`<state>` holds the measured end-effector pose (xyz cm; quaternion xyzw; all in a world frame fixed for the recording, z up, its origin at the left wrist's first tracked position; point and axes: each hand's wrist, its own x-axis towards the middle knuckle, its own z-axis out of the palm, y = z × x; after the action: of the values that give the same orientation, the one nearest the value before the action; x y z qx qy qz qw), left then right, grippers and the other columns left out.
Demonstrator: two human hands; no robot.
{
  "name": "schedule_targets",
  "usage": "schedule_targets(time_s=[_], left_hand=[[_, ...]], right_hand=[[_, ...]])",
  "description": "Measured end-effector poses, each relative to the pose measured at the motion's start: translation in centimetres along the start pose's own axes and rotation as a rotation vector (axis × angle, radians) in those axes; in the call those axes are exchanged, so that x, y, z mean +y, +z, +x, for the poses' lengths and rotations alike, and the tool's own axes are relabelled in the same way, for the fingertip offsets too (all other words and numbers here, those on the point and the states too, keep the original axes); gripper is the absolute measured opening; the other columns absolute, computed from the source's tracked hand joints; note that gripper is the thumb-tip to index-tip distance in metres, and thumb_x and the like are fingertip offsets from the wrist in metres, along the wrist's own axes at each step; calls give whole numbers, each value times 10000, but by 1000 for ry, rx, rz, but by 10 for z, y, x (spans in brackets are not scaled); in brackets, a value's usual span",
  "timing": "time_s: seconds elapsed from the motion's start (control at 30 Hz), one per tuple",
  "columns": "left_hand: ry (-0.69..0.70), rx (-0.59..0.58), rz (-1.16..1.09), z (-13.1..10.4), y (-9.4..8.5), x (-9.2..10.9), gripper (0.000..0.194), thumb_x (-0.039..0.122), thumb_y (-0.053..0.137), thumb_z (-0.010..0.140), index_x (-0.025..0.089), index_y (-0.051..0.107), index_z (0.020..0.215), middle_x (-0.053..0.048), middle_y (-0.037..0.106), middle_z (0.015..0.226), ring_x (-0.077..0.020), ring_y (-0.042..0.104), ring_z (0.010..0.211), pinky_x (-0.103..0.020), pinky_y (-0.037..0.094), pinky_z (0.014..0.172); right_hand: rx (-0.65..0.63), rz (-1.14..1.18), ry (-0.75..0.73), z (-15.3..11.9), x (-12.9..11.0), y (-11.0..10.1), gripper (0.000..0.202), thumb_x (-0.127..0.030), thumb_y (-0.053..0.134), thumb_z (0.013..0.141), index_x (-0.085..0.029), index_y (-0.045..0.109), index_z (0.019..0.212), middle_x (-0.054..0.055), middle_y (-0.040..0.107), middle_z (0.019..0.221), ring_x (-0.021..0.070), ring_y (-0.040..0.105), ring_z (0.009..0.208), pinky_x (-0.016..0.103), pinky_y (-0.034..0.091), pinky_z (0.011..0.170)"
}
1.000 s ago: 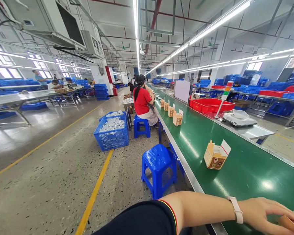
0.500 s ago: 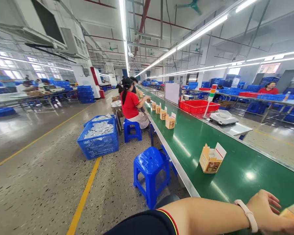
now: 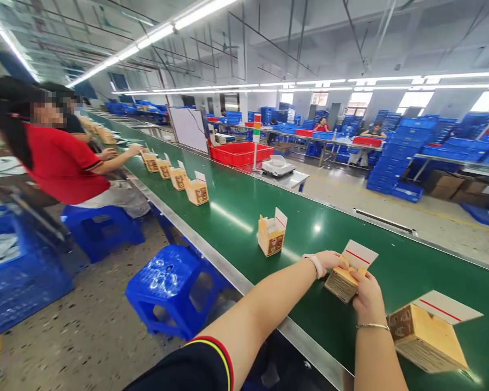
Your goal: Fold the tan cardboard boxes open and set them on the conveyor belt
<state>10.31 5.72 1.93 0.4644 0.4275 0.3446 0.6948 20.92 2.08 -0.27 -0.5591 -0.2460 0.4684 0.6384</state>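
Note:
Both my hands are on a small yellow-brown carton (image 3: pixel 340 286) whose white flap with a red line stands up at the back. My left hand (image 3: pixel 331 260), with a pale band at the wrist, grips its left top edge. On the near right edge my right hand (image 3: pixel 369 293) has thumb and fingers closed; a thin bracelet circles that wrist. Close to my right forearm rests another carton (image 3: pixel 440 339), flap up. Farther left, an open-topped carton (image 3: pixel 271 239) stands upright on the green conveyor belt (image 3: pixel 228 239).
More cartons (image 3: pixel 197 191) stand in a row along the belt's far left. A co-worker in a red shirt (image 3: pixel 65 163) sits there, one hand near a carton. A blue stool (image 3: pixel 167 282) stands left of the belt. Beyond the belt are a red tray (image 3: pixel 240 153) and a scale (image 3: pixel 277 165).
The view has swung to the right. My right hand has come into sight, and both hands now hold a carton that was only partly visible at the edge before.

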Motion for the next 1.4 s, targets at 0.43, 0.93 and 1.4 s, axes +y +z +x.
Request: schedule_targets(time_s=[0.43, 0.93, 1.4], left_hand=[[1084, 785, 171, -102, -45, -5, 259, 407, 587, 791, 189, 554, 927, -93, 596, 1014, -211, 575, 981, -360, 472, 851], [793, 322, 445, -105, -91, -34, 326, 399, 592, 789, 223, 671, 1052, -81, 618, 1261, -257, 500, 1170, -425, 326, 1060], [282, 351, 110, -86, -42, -13, 315, 128, 699, 684, 156, 528, 948, -75, 597, 1042, -161, 565, 916, -312, 459, 870]], right_hand=[[538, -515, -1476, -52, 2, 4, 479, -339, 618, 771, -205, 432, 1191, 182, 399, 1252, 388, 394, 1215, 643, 338, 985], [-452, -751, -1192, -52, 62, 31, 386, -397, 491, 894, -245, 576, 1239, 93, 606, 1219, 332, 334, 1341, 586, 338, 1023], [65, -318, -624, -53, 39, 27, 332, -491, 635, 644, -199, 540, 770, 91, 490, 1036, 249, 507, 1002, 383, 449, 847]])
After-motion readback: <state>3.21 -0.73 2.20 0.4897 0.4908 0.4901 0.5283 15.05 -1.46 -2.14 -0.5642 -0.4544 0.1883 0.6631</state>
